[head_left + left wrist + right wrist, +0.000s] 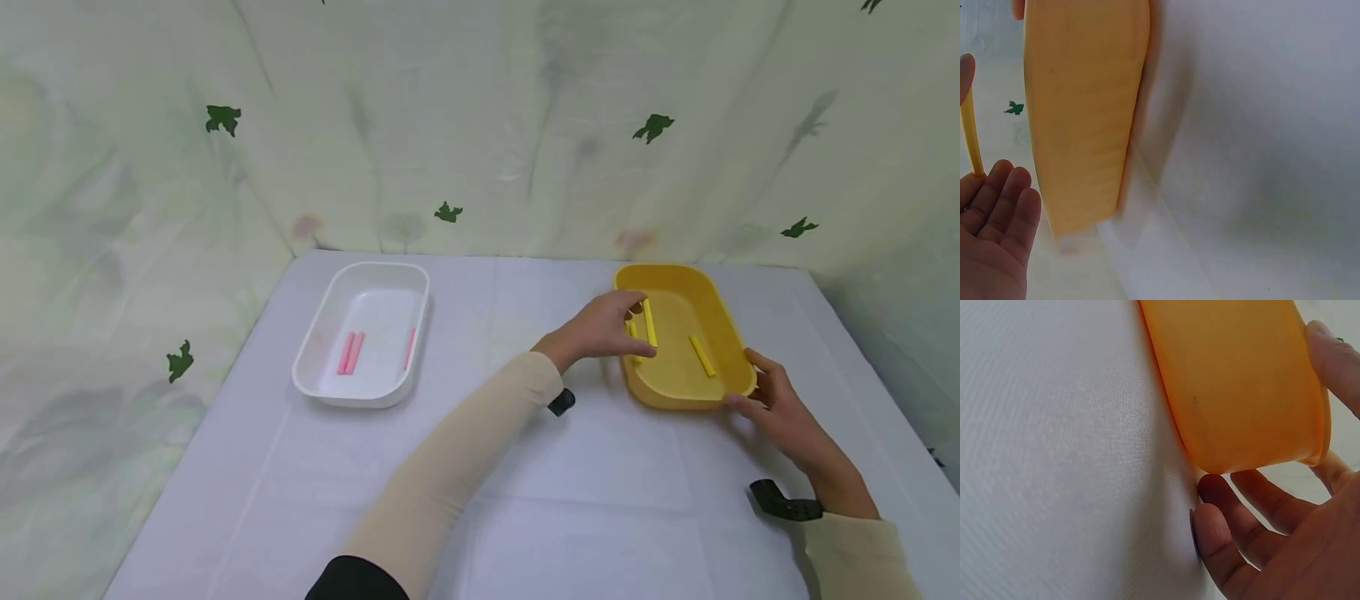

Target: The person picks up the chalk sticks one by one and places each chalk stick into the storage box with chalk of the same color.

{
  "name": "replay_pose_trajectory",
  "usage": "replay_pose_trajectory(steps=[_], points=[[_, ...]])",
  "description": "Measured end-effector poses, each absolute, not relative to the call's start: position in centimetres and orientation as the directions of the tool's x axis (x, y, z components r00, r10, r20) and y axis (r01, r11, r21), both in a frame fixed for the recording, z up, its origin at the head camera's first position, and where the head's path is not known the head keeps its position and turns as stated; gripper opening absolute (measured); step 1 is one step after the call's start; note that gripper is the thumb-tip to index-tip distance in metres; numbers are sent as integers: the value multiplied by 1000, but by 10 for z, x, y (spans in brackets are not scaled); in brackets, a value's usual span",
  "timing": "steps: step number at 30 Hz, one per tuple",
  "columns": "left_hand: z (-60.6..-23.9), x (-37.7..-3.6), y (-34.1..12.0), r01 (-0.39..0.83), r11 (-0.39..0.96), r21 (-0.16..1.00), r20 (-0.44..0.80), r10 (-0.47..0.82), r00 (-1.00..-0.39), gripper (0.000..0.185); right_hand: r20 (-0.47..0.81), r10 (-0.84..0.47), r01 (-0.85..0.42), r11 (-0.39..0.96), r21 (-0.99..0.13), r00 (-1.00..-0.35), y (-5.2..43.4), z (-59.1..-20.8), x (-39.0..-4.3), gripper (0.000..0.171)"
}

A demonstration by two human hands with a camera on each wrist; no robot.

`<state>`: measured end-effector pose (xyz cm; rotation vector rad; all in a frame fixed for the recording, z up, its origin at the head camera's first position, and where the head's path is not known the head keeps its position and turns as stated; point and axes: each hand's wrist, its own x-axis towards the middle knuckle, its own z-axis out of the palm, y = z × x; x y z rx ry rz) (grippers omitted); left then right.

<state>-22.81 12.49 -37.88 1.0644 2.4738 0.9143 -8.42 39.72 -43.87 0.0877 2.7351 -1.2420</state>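
Observation:
Above the near left side of a yellow tray [675,390], my left hand [600,323] pinches a yellow chalk stick [649,323] lengthwise between thumb and finger. The left wrist view shows the chalk [971,134] spanning from one fingertip to another, the other fingers of the hand [994,231] extended beside the tray wall. Two more yellow chalk sticks lie inside the tray: one [702,356] toward the right, another [633,333] by the left wall, partly behind the held one. My right hand [783,417] grips the tray's near right corner, thumb at the rim, fingers around the outside.
On the left of the table stands a white tray [303,379] with pink chalk sticks [351,353] in it, two side by side and one [409,348] against its right wall. A white cloth [585,533] covers the table. A patterned curtain [495,125] hangs behind.

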Motion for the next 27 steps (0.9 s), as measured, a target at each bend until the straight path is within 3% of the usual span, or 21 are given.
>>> replay_pose_trajectory(steps=[12,27], points=[[-384,-221,135,589,559,583,-28,739,-673,84,-140,-4,103,657,-747,-990,397,-439,-86,88],[-383,-226,134,554,541,633,-31,733,-680,84,-156,9,122,669,-734,-988,398,-438,-86,89]])
